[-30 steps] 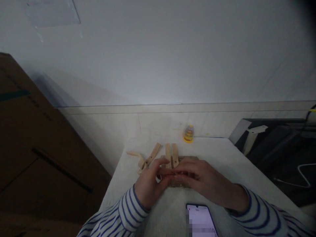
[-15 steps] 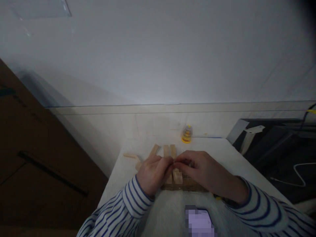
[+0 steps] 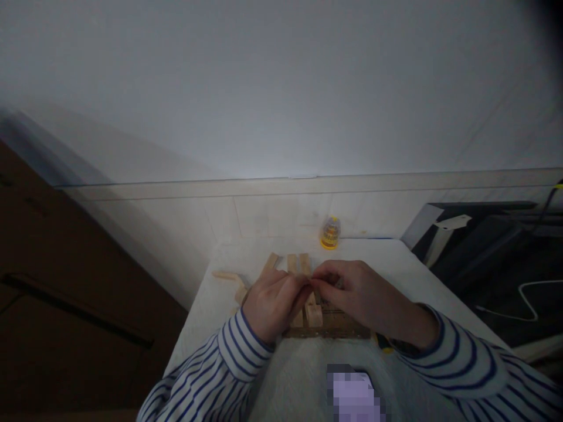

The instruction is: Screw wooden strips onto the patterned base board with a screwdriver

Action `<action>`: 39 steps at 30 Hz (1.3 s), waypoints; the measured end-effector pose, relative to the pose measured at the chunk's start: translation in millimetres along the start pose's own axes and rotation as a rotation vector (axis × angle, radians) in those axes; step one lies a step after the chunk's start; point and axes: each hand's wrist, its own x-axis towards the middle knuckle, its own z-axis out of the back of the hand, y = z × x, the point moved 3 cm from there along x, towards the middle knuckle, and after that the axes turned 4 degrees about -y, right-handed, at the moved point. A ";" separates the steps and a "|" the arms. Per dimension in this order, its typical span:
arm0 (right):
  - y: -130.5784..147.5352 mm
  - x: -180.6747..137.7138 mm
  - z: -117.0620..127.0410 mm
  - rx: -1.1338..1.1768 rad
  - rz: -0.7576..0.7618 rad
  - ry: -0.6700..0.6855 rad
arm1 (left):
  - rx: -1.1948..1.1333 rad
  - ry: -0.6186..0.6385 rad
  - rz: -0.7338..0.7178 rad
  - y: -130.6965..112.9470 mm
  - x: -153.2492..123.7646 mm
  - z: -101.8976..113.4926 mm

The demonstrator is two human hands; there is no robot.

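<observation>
My left hand [image 3: 275,299] and my right hand [image 3: 352,287] meet fingertip to fingertip above a brown board [image 3: 343,328]. Both are closed in a pinch, and whatever sits between the fingers is too small or hidden to name. Under and behind them lie pale wooden strips [image 3: 292,264], two of them side by side pointing away from me. A short wooden piece [image 3: 314,315] rests on the board just below my fingertips. Left of my left hand are more wooden pieces [image 3: 229,276], one lying at an angle.
At the back of the white table [image 3: 202,328] stands a small clear-topped container with a yellow base [image 3: 329,234]. A blurred-out phone-like object [image 3: 354,395] lies near me. Beside my right wrist is a black and yellow object [image 3: 383,343]. Dark panels and a white cable [image 3: 528,286] are at the right.
My hands stay together over the board with nearly the same pinch. The view has shifted slightly, and a bit more of the board and of the black and yellow object shows.
</observation>
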 end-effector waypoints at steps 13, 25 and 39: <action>-7.1 5.0 0.9 0.195 -0.034 0.017 | -0.248 0.140 0.241 20.3 -2.9 -11.3; -23.4 16.6 -8.3 -0.002 0.053 0.009 | -0.307 0.130 0.348 37.0 -11.8 -31.6; -65.6 29.5 -38.2 -0.332 0.116 0.221 | -0.252 0.487 0.598 60.7 -41.9 -61.1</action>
